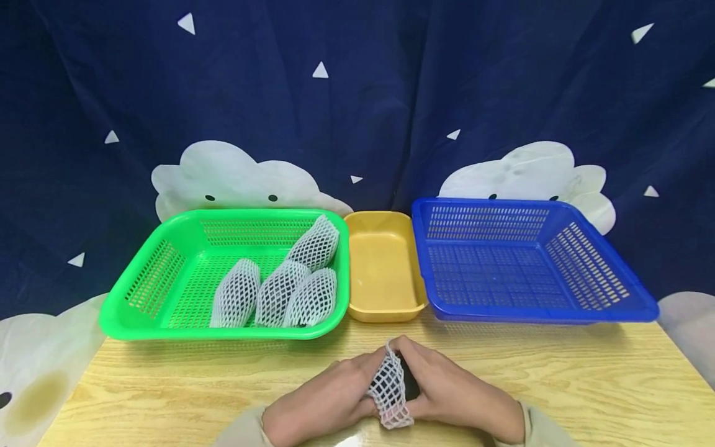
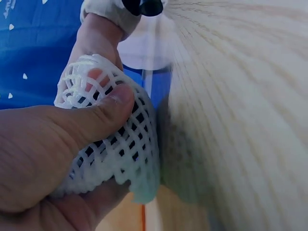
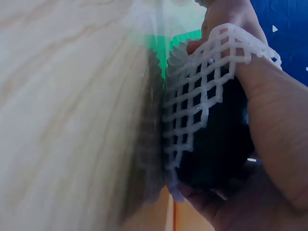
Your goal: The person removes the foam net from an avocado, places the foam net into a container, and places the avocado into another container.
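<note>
Near the front of the table, both hands meet around a dark, smooth, rounded object [image 3: 216, 134], partly covered by a white foam net sleeve [image 1: 389, 388]. My left hand [image 1: 326, 400] grips the sleeve side; its thumb [image 2: 108, 108] lies across the mesh in the left wrist view. From the other side, my right hand [image 1: 460, 394] holds the dark object where its surface shows bare. The sleeve's lower end hangs loose between the hands. Most of the object's far side is hidden by mesh and fingers.
A green basket [image 1: 125, 310] at back left holds several dark items in white foam nets [image 1: 237, 295]. Beside it stands a yellow tray [image 1: 385, 267], and at back right a blue basket [image 1: 486, 267]. A navy curtain [image 1: 368, 93] hangs behind the wooden table [image 1: 167, 385].
</note>
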